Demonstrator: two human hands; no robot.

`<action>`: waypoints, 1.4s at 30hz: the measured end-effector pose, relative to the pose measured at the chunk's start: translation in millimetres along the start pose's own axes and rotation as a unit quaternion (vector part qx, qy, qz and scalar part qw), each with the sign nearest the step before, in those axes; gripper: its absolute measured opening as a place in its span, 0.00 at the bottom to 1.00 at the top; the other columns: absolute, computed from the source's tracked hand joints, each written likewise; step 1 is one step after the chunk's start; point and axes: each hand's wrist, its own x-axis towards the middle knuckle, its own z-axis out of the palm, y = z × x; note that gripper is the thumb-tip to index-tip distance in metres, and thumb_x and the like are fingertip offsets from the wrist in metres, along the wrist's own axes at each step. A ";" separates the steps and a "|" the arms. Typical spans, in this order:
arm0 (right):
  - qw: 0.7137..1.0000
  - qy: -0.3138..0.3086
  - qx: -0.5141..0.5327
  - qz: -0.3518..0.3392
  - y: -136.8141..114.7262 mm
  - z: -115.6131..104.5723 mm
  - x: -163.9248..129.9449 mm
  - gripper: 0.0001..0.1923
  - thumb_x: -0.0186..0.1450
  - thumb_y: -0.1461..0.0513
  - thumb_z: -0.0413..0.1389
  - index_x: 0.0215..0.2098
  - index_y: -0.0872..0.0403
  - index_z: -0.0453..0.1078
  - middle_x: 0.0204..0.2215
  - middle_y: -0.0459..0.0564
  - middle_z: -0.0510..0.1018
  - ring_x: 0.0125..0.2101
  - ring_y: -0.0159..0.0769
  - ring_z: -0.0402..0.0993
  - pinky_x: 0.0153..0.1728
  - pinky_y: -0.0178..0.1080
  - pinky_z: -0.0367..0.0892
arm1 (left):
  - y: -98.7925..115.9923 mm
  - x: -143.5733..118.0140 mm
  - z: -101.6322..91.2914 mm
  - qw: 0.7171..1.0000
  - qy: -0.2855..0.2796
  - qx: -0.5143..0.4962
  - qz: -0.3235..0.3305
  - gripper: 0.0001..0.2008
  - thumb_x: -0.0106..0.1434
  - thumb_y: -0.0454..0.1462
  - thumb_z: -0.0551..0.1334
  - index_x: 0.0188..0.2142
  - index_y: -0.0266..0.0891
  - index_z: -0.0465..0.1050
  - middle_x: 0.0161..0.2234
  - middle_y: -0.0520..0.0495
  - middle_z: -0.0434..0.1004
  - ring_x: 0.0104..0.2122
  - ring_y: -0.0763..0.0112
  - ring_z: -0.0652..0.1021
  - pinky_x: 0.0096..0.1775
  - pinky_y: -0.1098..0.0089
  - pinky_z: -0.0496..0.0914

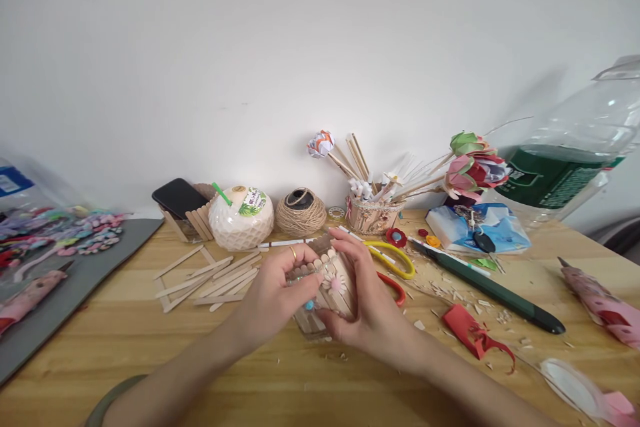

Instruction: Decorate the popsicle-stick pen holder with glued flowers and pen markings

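A small stick box (pixel 345 295) is held just above the middle of the wooden surface (pixel 125 347), toward the front edge. The left hand (pixel 277 290) grips its left side, thumb on the front and fingers bent over the top; a ring shows on one finger. The right hand (pixel 373 310) clasps the right side, thumb low on the front and fingers reaching up toward the top. Between them show a pale flower (pixel 335 283) with a pink center and, near the left thumb, a small blue ball (pixel 309 305).

Just beyond the right hand lie scissors (pixel 400 265) with yellow and red handles. Left of the box, loose flat sticks (pixel 225 280) lie overlapping. Along the back edge, by the wall, stand a holder (pixel 200 221) with a phone (pixel 181 199) in it, a white coconut (pixel 241 223) with a green straw, a ball of twine (pixel 300 217) and a decorated pot (pixel 373 215) full of thin sticks and pens.

Toward the back right corner, a tissue pack (pixel 450 221) lies under some keys (pixel 484 242), near a large tilted bottle (pixel 555 177). A long dark green tool (pixel 500 293) slants toward the right edge, with a torn red piece (pixel 463 328) nearer the front. A gray mat (pixel 105 280) covers the left edge.
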 end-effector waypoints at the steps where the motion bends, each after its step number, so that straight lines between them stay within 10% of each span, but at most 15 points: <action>1: 1.000 0.001 0.001 0.001 0.4 0.1 0.0 0.39 0.51 0.69 0.57 0.56 0.49 0.43 0.59 0.57 0.51 0.60 0.46 0.46 0.57 0.53 0.51 | -0.6 0.0 0.0 1.000 0.003 0.010 0.002 0.04 0.57 0.35 0.57 0.26 0.38 0.66 0.25 0.54 0.66 0.28 0.73 0.67 0.31 0.75 0.62; 42: 1.000 0.005 0.016 -0.002 1.9 0.2 1.5 0.41 0.49 0.70 0.58 0.56 0.49 0.44 0.59 0.55 0.51 0.60 0.43 0.46 0.58 0.49 0.50 | -4.5 1.8 3.8 0.997 0.040 0.067 -0.002 0.05 0.55 0.37 0.55 0.24 0.39 0.67 0.26 0.52 0.66 0.30 0.69 0.68 0.31 0.71 0.62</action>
